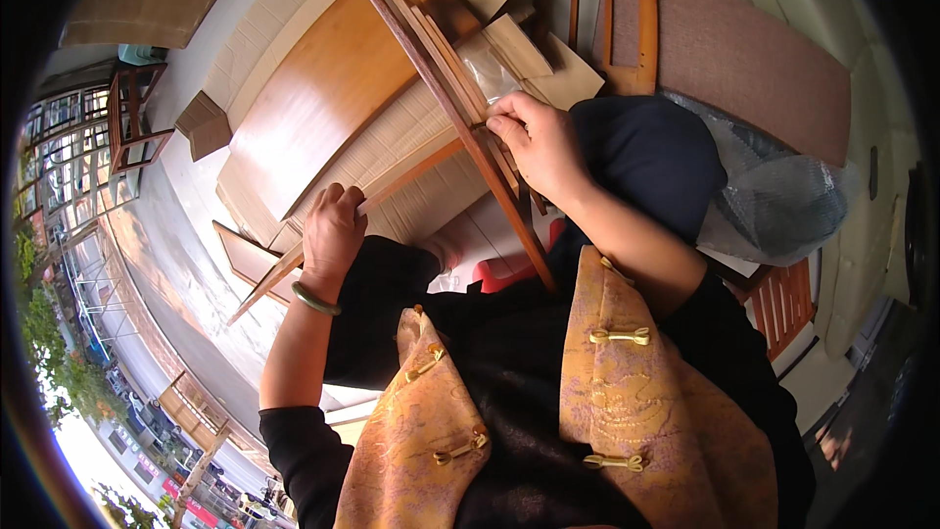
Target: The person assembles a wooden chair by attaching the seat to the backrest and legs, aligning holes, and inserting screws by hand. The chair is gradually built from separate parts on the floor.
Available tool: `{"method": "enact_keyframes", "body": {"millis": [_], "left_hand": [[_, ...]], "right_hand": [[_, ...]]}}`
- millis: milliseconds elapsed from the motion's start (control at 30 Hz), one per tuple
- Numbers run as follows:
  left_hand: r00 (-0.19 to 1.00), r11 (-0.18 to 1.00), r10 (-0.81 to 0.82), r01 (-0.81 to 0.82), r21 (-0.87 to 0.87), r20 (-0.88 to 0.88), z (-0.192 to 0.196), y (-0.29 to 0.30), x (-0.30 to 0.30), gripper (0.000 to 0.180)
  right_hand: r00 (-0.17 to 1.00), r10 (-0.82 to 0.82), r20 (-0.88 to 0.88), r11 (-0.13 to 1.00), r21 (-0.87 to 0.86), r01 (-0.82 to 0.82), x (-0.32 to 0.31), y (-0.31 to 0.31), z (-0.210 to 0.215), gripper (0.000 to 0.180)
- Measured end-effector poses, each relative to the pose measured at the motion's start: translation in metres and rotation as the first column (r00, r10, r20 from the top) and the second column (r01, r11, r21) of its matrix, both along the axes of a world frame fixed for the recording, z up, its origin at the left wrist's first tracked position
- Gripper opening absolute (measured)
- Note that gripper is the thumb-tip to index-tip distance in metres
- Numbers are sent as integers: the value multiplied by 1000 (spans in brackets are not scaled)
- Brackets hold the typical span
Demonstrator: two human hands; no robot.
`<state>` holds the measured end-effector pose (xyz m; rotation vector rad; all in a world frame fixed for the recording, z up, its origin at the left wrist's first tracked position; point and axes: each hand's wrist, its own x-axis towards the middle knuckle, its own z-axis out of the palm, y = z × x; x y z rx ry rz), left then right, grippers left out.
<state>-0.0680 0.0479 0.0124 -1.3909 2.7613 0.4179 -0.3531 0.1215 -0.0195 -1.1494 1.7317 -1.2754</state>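
Observation:
My left hand [333, 227], with a bangle at the wrist, is curled closed round a long wooden rail [416, 172]. The rail runs slantwise from the lower left up to an upright wooden frame [438, 86] of darker reddish-brown edge. At the frame's far side, my right hand [536, 142] has thumb and fingers pinched together against its slats. Something small and dark shows at those fingertips, too small to name. Behind the frame, a glossy orange-brown wooden panel [338, 73] lies on cardboard.
Flattened cardboard [262, 20] covers the floor beneath the panel. A slatted wooden chair back [646, 20] stands at the upper right, beside a brown board [744, 54] and bubble wrap [774, 196]. A small brown carton [204, 125] sits left. Something red [509, 269] is under the frame.

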Motion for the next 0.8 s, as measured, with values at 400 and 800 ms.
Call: {"method": "enact_keyframes", "body": {"millis": [400, 800], "left_hand": [[1000, 1000, 22, -22, 10, -7, 2, -3, 2, 11], [1000, 1000, 5, -5, 13, -11, 2, -6, 7, 13]], "right_hand": [[950, 67, -305, 985, -129, -111, -3, -2, 4, 8], [796, -39, 604, 953, 263, -153, -7, -11, -8, 21]]}}
